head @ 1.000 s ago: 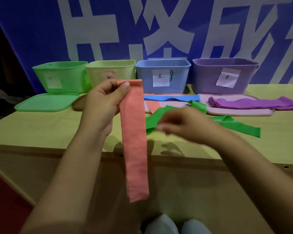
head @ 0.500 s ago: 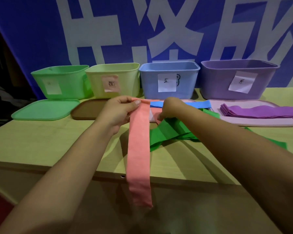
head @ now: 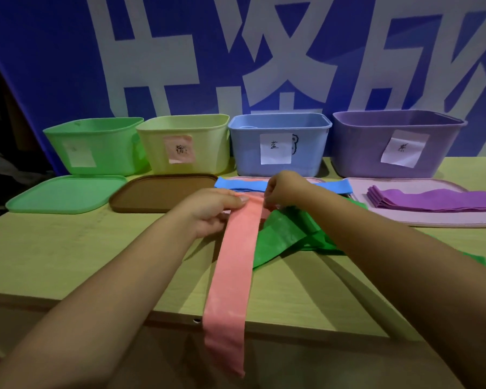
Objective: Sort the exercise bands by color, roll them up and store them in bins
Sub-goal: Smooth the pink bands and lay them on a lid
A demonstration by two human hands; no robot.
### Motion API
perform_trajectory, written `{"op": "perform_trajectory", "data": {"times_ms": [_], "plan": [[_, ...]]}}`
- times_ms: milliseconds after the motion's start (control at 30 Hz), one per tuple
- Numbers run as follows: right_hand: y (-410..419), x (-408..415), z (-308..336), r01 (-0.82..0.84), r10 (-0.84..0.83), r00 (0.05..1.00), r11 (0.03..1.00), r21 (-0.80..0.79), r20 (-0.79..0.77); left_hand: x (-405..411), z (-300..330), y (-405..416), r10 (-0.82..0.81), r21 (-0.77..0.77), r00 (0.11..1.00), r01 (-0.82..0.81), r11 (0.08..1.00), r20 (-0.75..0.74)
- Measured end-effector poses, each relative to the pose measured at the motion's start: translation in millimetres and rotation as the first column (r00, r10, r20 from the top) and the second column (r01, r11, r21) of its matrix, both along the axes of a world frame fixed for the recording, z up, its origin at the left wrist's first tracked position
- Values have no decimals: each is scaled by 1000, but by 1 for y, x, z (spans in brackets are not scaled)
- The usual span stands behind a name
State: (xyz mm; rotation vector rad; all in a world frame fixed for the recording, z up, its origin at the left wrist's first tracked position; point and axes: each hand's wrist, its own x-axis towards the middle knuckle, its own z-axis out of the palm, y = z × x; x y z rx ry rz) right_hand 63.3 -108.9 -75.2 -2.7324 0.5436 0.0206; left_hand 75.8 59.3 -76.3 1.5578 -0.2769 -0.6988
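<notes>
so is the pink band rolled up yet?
No, still spread flat. The pink band lies lengthwise across the table, its lower end hanging over the front edge; both hands pinch only its far end.

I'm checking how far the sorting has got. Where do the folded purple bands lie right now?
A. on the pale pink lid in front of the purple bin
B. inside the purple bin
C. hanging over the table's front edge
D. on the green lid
A: the purple bands lie stacked on the pale pink lid in front of the purple bin, not inside it.
</notes>
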Motion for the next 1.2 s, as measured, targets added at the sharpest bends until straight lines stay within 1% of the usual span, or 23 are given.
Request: {"op": "perform_trajectory", "data": {"times_ms": [100, 233, 300, 333, 400, 500, 533, 600, 633, 700, 900, 1033, 1200], "plan": [[-3, -3, 10, -63, 64, 997, 998, 31, -43, -2, -1, -10, -55, 22, 996, 57, 998, -68], [-10, -3, 9, -105, 109, 994, 983, 150, -23, 0, -4, -21, -34, 13, 994, 36, 999, -106], [-15, -2, 11, -149, 156, 987, 977, 150, -42, 2, -6, -22, -36, -2, 991, 36, 999, -128], [-17, 0, 12, -173, 178, 983, 979, 106, -43, 3, -8, -23, -30, -6, 991, 29, 1000, -130], [-19, 8, 17, -209, 209, 978, 976, -63, -8, 5, -11, -22, -17, 1, 993, 18, 1000, -114], [-16, 24, 20, -249, 282, 958, 901, -355, 45, 7, -14, -21, -14, 28, 997, 16, 999, -78], [-14, 27, 19, -274, 310, 950, 866, -418, 21, 8, -14, -21, -16, 39, 998, 18, 999, -62], [-9, 37, 15, -345, 353, 932, 794, -501, -83, 10, -15, -21, -19, 62, 999, 21, 998, -30], [-7, 40, 14, -372, 367, 922, 764, -527, -119, 11, -15, -22, -19, 65, 1000, 20, 998, -21], [-3, 45, 13, -395, 386, 912, 726, -563, -141, 12, -16, -21, -23, 66, 1000, 24, 998, -7], [0, 52, 12, -412, 396, 902, 674, -614, -171, 14, -16, -20, -44, 50, 999, 44, 998, 8], [3, 54, 12, -403, 383, 907, 664, -630, -177, 14, -16, -16, -41, 28, 999, 41, 999, 27], [4, 56, 11, -368, 365, 920, 673, -642, -144, 14, -18, -10, 2, 13, 993, -4, 1000, 119]]}}
